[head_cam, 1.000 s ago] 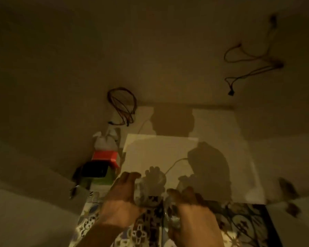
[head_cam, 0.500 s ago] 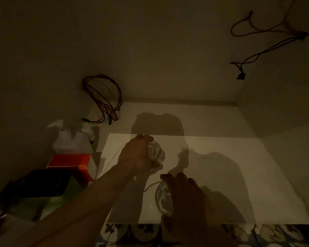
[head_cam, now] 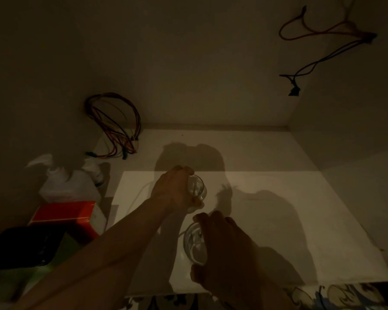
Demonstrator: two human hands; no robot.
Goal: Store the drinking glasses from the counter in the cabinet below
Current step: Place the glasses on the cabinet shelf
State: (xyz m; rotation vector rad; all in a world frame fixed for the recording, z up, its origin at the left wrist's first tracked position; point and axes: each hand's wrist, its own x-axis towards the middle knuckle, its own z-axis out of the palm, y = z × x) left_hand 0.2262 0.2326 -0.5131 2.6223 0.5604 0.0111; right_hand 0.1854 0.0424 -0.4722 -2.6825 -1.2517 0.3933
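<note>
I look into a dim cabinet with a white floor panel point(head_cam: 289, 220). My left hand point(head_cam: 175, 189) reaches in over the panel and grips a clear drinking glass point(head_cam: 197, 186) from its left side. Nearer to me, my right hand point(head_cam: 226, 247) grips a second clear drinking glass point(head_cam: 193, 242) from its right side, low over the panel's front part. Whether either glass rests on the panel I cannot tell. The two glasses are apart, one behind the other.
At the left stand a white spray bottle point(head_cam: 61, 182), a red box point(head_cam: 65, 215) and a black object point(head_cam: 20, 247). A coil of coloured wires point(head_cam: 114, 126) hangs at the back left, more wires point(head_cam: 318, 48) at the upper right. Patterned floor tiles point(head_cam: 345, 296) show below.
Both hands came from outside over the floor tiles into the cabinet with the glasses. The left hand moved deeper; over the last half second the hands hardly shifted.
</note>
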